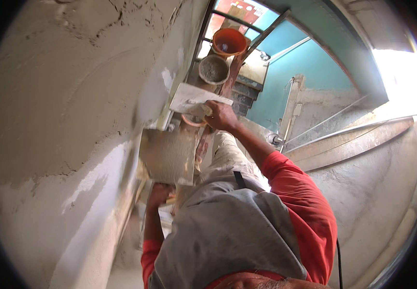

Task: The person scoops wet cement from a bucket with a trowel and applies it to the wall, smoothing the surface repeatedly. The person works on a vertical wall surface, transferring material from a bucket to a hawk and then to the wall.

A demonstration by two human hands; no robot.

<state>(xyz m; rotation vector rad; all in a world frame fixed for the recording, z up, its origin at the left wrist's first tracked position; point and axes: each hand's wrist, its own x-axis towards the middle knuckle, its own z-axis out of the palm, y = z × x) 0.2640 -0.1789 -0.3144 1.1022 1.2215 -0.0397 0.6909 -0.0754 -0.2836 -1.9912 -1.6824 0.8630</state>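
My right hand (220,115) is closed round the handle of a plastering trowel (189,98), whose pale, flat rectangular blade points left toward the wall. My left hand (159,194) is closed at the near edge of a square plasterer's hawk (166,153), its grip mostly hidden. A thin, smooth layer of grey-brown mortar covers the hawk's face. Along the left stands a wall (49,120) coated with damp plaster above a ragged lower edge, with paler bare wall below it. Trowel and hawk are apart from each other.
Beyond the trowel stand a bucket of grey mortar (213,70) and an orange bucket (228,41). A third, orange-rimmed container (193,120) is partly hidden under the trowel. Dark steps (243,96) lie ahead, beside a turquoise wall (271,82). A curved wooden board (358,143) lies at right.
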